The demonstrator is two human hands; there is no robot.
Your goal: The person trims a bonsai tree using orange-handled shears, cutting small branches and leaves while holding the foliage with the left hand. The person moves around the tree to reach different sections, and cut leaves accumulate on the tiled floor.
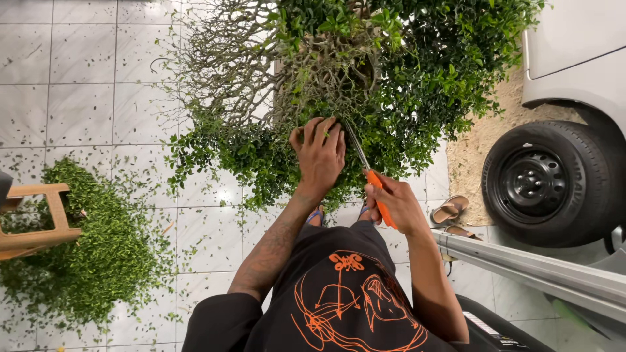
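A small-leaved green bush (391, 72) with bare, twiggy branches on its left side fills the top middle of the head view. My left hand (319, 153) presses flat on the foliage at the bush's near edge, fingers together, gripping a clump of leaves. My right hand (391, 205) is closed around the orange handles of a pair of scissors (368, 173). Their metal blades point up into the leaves just right of my left hand. My black shirt with an orange drawing fills the bottom middle.
A heap of cut green leaves (91, 248) lies on the white tiled floor at left, beside a wooden stool (39, 218). A car wheel (554, 182) and grey car body stand at right, with sandals (450, 210) and a metal bar (535, 270) near them.
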